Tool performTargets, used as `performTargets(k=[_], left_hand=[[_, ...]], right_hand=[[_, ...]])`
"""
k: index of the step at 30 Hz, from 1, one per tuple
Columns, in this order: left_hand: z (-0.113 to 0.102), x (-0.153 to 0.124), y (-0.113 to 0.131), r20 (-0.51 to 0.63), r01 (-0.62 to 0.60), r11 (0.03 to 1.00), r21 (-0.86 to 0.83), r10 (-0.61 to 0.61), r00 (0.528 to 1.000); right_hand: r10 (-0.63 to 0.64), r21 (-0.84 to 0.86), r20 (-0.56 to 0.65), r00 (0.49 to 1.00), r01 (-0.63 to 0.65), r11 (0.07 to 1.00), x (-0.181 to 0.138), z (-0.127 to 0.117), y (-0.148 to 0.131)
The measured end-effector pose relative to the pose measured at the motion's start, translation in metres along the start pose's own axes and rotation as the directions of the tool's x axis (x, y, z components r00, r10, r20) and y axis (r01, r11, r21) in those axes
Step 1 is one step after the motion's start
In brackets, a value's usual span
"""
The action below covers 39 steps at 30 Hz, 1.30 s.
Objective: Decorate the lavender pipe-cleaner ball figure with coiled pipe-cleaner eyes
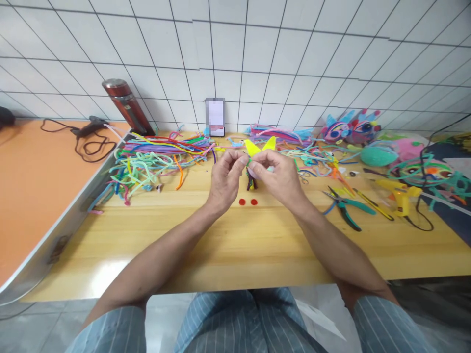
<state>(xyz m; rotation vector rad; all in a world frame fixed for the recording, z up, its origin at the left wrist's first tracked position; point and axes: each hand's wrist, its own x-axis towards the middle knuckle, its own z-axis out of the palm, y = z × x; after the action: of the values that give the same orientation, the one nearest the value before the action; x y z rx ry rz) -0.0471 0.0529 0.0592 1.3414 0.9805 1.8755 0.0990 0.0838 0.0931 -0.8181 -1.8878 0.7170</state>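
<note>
My left hand (pixel 227 179) and my right hand (pixel 278 177) meet above the middle of the table, thumbs and fingertips pinched together. A small green piece (pixel 250 161), which looks like pipe cleaner, shows between them; the fingers hide most of it. Just beyond the fingertips, two pointed yellow pieces (pixel 270 143) stick up; whether they join the green piece I cannot tell. Below the hands is a dark twisted strip (pixel 251 182) with yellow bits. Two red discs (pixel 248 202) lie on the table nearer to me.
Bundles of coloured pipe cleaners (pixel 154 164) cover the table's left back. Leaning on the tiled wall are a phone (pixel 215 117) and a red-brown flask (pixel 127 105). To the right lie pliers (pixel 348 208), a yellow cutter (pixel 373 205), a glue gun (pixel 401 196) and fuzzy figures (pixel 349 128).
</note>
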Motion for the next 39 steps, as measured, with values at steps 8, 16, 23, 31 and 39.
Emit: performTargets(k=[8, 16, 23, 31, 39], left_hand=[[-0.013, 0.012, 0.001, 0.168, -0.072, 0.973, 0.219, 0.035, 0.985], [-0.022, 0.017, 0.012, 0.288, -0.355, 0.805, 0.476, 0.239, 0.927], [-0.009, 0.009, 0.005, 0.09, -0.092, 0.976, 0.199, 0.076, 0.993], [0.004, -0.005, 0.001, -0.092, -0.017, 0.998, 0.058, 0.023, 0.995], [-0.009, 0.007, -0.003, 0.085, -0.105, 0.951, 0.289, 0.084, 0.993]], right_hand=[[-0.019, -0.147, 0.018, 1.0, 0.021, 0.989, 0.005, -0.01, 0.008], [-0.07, -0.206, 0.036, 0.997, 0.076, 0.976, 0.003, -0.009, 0.003], [0.09, 0.124, 0.094, 0.991, -0.101, 0.987, 0.005, -0.009, 0.003], [0.125, 0.169, 0.022, 0.992, -0.127, 0.977, 0.001, 0.005, 0.007], [-0.106, -0.285, -0.073, 0.992, 0.081, 0.955, 0.0, -0.003, 0.007]])
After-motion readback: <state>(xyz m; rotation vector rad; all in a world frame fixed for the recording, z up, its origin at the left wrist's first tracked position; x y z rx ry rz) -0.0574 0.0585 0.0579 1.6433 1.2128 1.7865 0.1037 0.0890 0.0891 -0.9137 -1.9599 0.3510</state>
